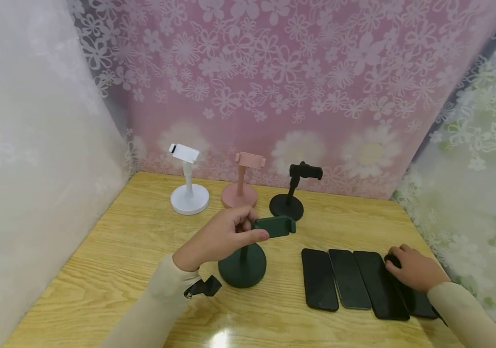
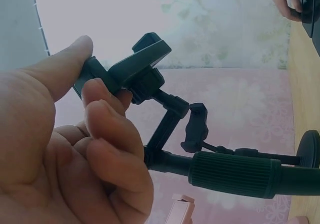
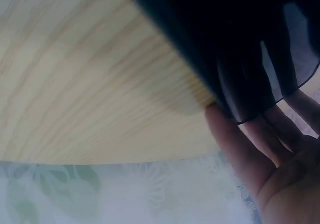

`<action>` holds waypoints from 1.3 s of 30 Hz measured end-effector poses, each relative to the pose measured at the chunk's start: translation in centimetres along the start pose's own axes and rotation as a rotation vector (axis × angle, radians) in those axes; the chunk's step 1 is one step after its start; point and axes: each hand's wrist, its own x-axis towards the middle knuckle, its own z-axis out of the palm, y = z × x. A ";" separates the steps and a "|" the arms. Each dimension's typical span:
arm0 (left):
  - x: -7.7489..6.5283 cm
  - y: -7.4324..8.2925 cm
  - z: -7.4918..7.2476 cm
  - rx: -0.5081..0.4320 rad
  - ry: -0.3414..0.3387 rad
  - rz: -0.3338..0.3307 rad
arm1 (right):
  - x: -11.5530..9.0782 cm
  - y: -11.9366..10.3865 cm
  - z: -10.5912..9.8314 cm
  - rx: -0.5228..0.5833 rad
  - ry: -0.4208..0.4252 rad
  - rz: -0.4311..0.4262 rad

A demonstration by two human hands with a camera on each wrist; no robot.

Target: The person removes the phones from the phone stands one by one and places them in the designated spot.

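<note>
A dark green phone stand (image 1: pixel 242 265) stands on the table with its round base down. My left hand (image 1: pixel 226 235) pinches one end of its clamp (image 1: pixel 276 226), thumb on the near side and fingers curled behind. In the left wrist view the clamp (image 2: pixel 140 61) is tilted above the jointed arm and ribbed collar (image 2: pixel 235 175). My right hand (image 1: pixel 417 268) grips the far end of the rightmost black phone (image 1: pixel 419 303). The right wrist view shows the thumb (image 3: pixel 240 151) at the corner of the glossy phone (image 3: pixel 240 83), fingers along its end.
Three black phones lie side by side: the left one (image 1: pixel 320 280), the middle one (image 1: pixel 350 279) and one beside my right hand (image 1: pixel 380 285). White (image 1: pixel 189 198), pink (image 1: pixel 239 195) and black (image 1: pixel 286 206) phone stands line the back. Flowered curtains (image 1: pixel 274 96) enclose the wooden table (image 1: pixel 113 270).
</note>
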 end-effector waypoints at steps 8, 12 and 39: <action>0.1 0.1 0.1 -0.011 -0.006 -0.014 | 0.7 -0.4 -0.5 0.075 -0.042 -0.033; 0.1 0.0 0.1 -0.013 -0.009 -0.020 | 1.1 -0.5 -0.6 0.118 -0.085 -0.038; 0.1 -0.2 0.1 0.031 -0.016 0.031 | 1.1 -26.7 -12.3 0.542 1.260 -0.665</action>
